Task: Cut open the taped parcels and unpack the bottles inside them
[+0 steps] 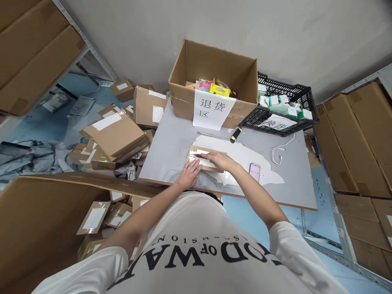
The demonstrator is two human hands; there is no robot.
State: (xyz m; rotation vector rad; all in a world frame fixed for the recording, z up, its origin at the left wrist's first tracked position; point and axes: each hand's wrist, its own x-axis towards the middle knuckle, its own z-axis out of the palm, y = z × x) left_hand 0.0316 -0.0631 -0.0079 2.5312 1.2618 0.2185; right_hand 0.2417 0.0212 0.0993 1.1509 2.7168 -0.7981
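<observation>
A small cardboard box (192,149) with a white label and clear tape lies flat on the table in front of me. My left hand (189,173) rests on its near left edge, fingers spread and pressing down. Over the box, my right hand (218,160) is closed around a slim red and black utility knife (198,155), its tip toward the taped left end. Most of the knife's handle is hidden by the fingers. Beneath the box lies a torn white sheet (266,169).
A large open carton (180,98) of colourful packets and a black crate (280,127) of small boxes stand at the table's back. A black-yellow tool (235,135), a phone (254,172) and a white cable (277,157) lie nearby. Parcels (118,134) pile up left.
</observation>
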